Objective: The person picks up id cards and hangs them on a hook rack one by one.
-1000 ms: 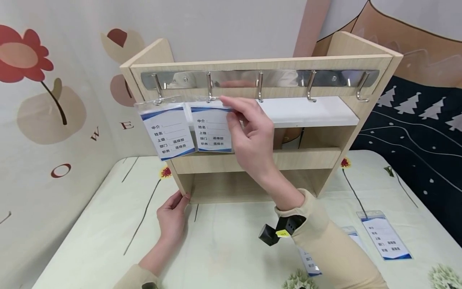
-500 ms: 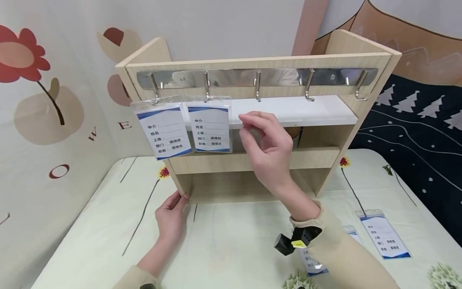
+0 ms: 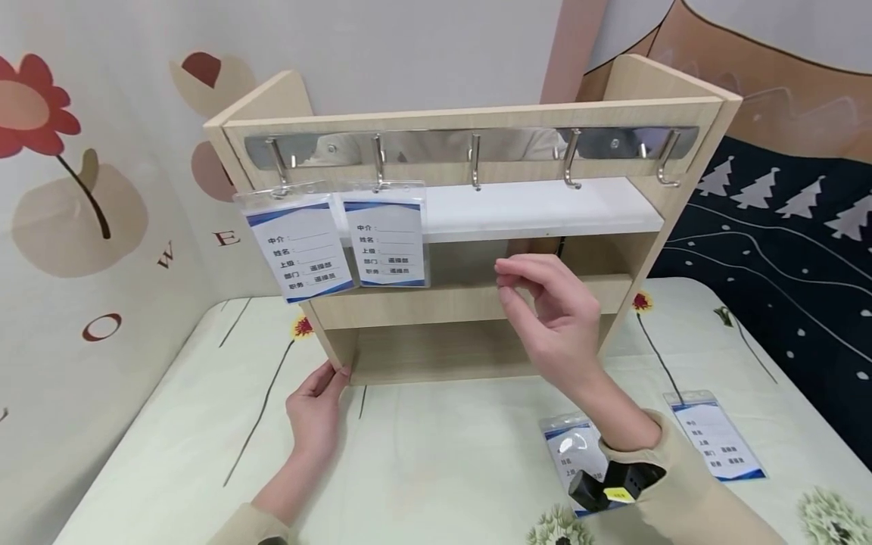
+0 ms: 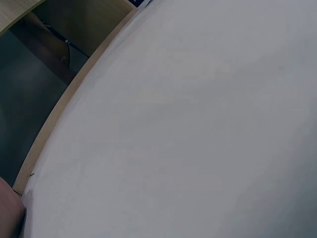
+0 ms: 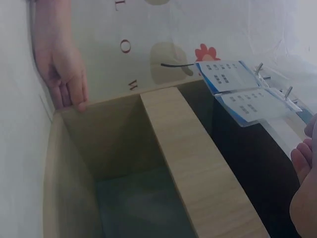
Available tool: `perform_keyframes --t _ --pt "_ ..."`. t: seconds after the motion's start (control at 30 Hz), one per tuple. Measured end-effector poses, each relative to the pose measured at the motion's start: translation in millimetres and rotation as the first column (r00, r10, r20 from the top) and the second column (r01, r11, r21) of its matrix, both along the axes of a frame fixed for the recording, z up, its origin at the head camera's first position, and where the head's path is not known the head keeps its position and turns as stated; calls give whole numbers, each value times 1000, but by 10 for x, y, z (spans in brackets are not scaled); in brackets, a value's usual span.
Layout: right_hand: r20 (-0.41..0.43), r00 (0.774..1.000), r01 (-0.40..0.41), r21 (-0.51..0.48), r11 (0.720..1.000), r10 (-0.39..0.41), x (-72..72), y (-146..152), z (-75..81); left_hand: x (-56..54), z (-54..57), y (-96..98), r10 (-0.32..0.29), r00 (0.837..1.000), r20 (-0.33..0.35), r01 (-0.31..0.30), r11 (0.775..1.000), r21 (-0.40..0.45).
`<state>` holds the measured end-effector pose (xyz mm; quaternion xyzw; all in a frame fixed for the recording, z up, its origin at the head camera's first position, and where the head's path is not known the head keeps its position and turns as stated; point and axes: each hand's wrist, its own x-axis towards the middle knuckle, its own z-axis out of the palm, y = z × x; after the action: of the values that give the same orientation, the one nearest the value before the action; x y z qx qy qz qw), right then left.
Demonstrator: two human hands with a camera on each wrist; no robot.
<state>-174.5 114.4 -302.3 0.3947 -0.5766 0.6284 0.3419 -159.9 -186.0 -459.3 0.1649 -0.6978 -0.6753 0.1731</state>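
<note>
A pale wooden shelf unit (image 3: 477, 306) carries a metal hook rail (image 3: 425, 145) along its upper front. From the leftmost hook hangs a clear-sleeved name badge (image 3: 300, 250), tilted; a second name badge (image 3: 387, 246) hangs straighter on the hook beside it. Their white cards have blue edges. My left hand (image 3: 315, 412) holds the shelf's lower left corner, thumb at the front edge, also visible in the right wrist view. My right hand (image 3: 555, 318) is in the air before the shelf's right half, fingers loosely bent, thumb near the index fingertip, holding nothing.
Two more badges lie on the cloth-covered table (image 3: 443, 469): one badge (image 3: 568, 454) partly under my right wrist, another badge (image 3: 718, 439) farther right. The other hooks (image 3: 571, 160) on the rail bear nothing. Patterned curtains (image 3: 783, 227) hang behind.
My right hand has come away from the second badge and moved right and down. Both badges stay on their hooks. My left hand keeps its place at the shelf corner.
</note>
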Motion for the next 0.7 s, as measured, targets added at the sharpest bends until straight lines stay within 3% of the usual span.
perform_keyframes --t 0.27,0.6,0.7 --pt "13 1000 -26 84 996 25 46 220 -163 -3 6 14 5 1000 -9 -5 1000 12" --pt "135 982 97 225 970 -129 168 613 -300 -13 8 19 2 1000 -16 -2 1000 1" --pt "147 981 88 244 966 -127 190 684 -363 -20 3 23 6 1000 -20 -6 1000 3"
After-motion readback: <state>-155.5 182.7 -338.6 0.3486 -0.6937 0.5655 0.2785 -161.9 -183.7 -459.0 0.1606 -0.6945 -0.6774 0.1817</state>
